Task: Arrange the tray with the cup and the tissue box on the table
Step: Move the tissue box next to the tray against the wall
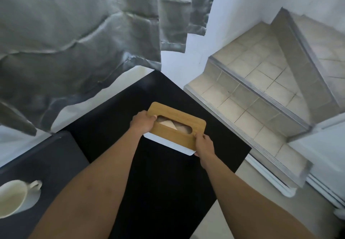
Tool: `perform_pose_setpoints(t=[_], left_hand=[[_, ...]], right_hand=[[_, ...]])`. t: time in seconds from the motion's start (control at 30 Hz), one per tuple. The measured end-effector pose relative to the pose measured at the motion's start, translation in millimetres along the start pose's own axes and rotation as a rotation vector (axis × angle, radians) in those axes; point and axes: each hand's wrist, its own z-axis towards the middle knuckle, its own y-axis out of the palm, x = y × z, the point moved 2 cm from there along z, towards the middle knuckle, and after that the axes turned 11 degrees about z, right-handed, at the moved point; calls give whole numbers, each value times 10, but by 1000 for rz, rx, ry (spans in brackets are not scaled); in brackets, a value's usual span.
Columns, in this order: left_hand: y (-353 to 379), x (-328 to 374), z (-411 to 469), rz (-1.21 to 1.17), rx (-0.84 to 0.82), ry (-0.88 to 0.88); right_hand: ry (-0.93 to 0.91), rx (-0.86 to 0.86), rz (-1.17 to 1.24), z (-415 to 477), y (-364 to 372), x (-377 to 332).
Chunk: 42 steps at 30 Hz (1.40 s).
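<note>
A white tissue box (168, 142) with a wooden lid and an oval slot showing a tissue sits over the black table (164, 173), near its far right part. My left hand (142, 123) grips the box's left end, thumb at the slot. The box's right end is held by my right hand (204, 144). A cream cup (14, 195) with a handle stands at the lower left on a dark grey tray (56, 156), only partly in frame.
Grey curtains (74, 42) hang over the table's far left side. To the right are tiled steps (261, 89) with metal edging and a white wall (233, 5). The table's right edge drops to a pale floor (233, 216).
</note>
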Motion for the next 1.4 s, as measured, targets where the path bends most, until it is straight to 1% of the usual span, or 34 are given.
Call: perform_pose_setpoints(t=[0.1,0.3,0.47,0.73,0.97,1.27,1.4], left_hand=[[-10,-17,-68,-39,0,-53],[-112,-169,-196,-128,53,-163],[-302,-353,-265,-197,126,-260],[-483,-781,-472,-351,166,-382],[-556,-1154,-582,-494,226,-482],[-561,-1358,-419,-597,320,-535],[-568,-1452,-307,-618,388,-556]], right_hand=[[-16,-13,-32,45,-1,-105],[-99,-101,-141,146,146,-373],[-154,-227,-235,197,419,-618],[-233,-434,-406,142,961,-891],[-279,-574,-564,37,1453,-1015],[-334,-643,-667,68,1995,-1191],[-356,-658,-671,88,2243,-1224]])
